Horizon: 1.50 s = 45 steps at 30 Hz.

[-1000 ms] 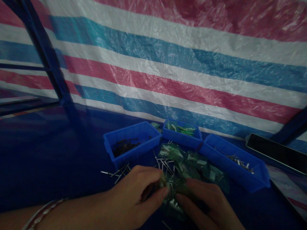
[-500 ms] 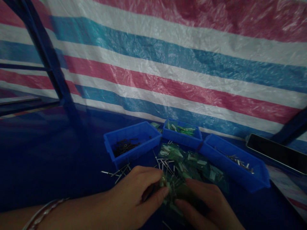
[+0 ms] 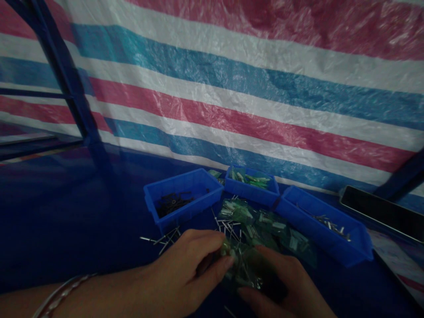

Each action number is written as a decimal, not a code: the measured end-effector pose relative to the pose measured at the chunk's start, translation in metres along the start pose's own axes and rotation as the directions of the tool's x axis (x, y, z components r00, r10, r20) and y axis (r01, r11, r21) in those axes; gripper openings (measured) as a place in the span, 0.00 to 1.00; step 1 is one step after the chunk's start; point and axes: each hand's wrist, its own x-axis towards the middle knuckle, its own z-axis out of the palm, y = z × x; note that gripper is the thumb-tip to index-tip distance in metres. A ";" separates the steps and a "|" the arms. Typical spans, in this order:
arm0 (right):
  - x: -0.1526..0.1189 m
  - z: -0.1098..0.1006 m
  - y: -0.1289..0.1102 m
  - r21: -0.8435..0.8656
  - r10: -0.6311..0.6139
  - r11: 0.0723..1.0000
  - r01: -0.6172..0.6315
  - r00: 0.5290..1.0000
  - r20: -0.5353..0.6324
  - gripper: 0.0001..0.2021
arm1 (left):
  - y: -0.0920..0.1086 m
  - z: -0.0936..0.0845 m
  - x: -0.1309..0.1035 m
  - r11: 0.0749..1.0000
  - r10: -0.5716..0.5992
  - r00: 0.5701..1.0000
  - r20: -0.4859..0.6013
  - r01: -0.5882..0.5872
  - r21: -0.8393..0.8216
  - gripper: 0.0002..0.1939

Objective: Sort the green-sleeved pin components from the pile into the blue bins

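Note:
My left hand [image 3: 198, 271] pinches the edge of a small greenish clear plastic bag [image 3: 243, 260] between thumb and forefinger. On the bag's other side, my right hand [image 3: 288, 280] has its thumb and fingers bent around it, though their contact is dim and blurred. Thin shiny metal pieces show in or behind the bag. Just beyond the hands lie loose silver pins that look like pop rivets [image 3: 228, 227], and more pins [image 3: 167, 240] lie by my left hand. Filled greenish bags [image 3: 238, 210] spread out behind, with others [image 3: 294, 238] to the right.
A blue bin [image 3: 195, 212] with dark screw-like parts stands at left. The middle bin [image 3: 250, 191] contains greenish bags, and the right bin [image 3: 351, 251] silver pins. A phone-like dark slab [image 3: 384, 212] lies far right. A striped plastic sheet [image 3: 232, 106] hangs behind the blue table [image 3: 82, 212].
My right hand's fingers and thumb have spread a little farther apart at the bag, and more of its shiny contents shows. My left hand keeps its pinch almost unmoved.

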 end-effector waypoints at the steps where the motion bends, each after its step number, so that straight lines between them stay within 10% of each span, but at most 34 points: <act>1: -0.001 0.000 0.001 0.003 0.012 1.000 -0.012 1.000 -0.001 0.05 | 0.000 0.000 0.000 1.000 0.014 1.000 0.010 -0.014 -0.009 0.16; 45: 0.007 -0.011 -0.019 -0.011 -0.160 0.987 0.163 0.977 0.142 0.07 | 0.007 -0.006 -0.002 0.994 0.104 0.992 0.066 -0.101 -0.047 0.13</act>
